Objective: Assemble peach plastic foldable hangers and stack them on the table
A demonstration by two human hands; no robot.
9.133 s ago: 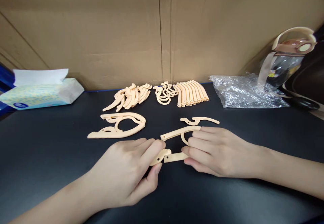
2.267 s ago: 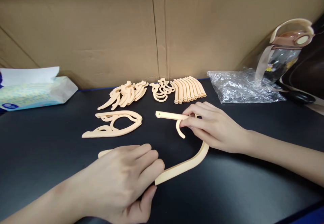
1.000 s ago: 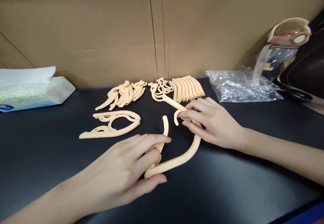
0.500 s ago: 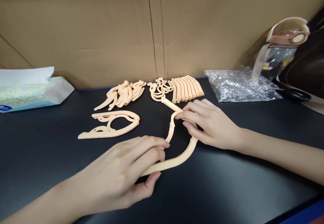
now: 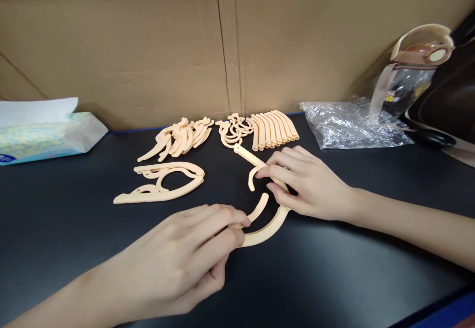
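Note:
A cream plastic folding hanger (image 5: 266,231) lies jointed and bent open between my two hands. My left hand (image 5: 193,256) is closed around its lower curved arm, fingers on top and thumb tucked below. A thin curved prong (image 5: 260,207) sticks out past those fingers. My right hand (image 5: 306,182) pinches the upper straight arm (image 5: 249,156), which points up and left. Beside my right fingertips a small curved end (image 5: 252,179) shows, apart from the prong. The joint near my right thumb is partly covered. Another folded hanger (image 5: 163,196) lies to the left.
Behind are a heap of hanger arms (image 5: 180,139), a cluster of hook pieces (image 5: 232,132) and a neat row of arms (image 5: 274,129). A tissue pack (image 5: 44,135) sits far left. Crumpled clear plastic (image 5: 349,125) and a water bottle (image 5: 411,80) stand right.
The two curved inner ends, touching before, have come apart. My left hand has closed its thumb in and shifted slightly on the lower arm. My right hand has barely moved.

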